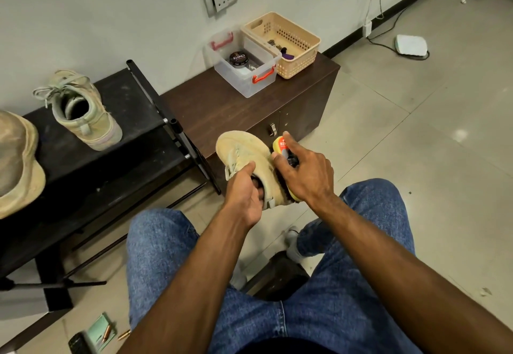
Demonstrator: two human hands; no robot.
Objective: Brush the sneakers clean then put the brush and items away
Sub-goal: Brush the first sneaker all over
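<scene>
Tan sneaker [244, 153], yellow brush [279, 145] (red label), blue jeans [347, 284].

The left hand's [244, 198] fingers vanish inside the sneaker [247, 156]. The right hand [305, 173] covers most of the brush [283, 145]. Small basket [280, 45] contents are unidentifiable. The frame's left edge crops another shoe [16, 164].

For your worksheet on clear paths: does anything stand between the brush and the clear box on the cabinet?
Nothing visible does. The brush is in the right hand; the clear box is lidless.

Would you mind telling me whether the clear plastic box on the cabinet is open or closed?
Open. The clear box has no lid on it, and the round polish tin inside shows directly from above.
</scene>
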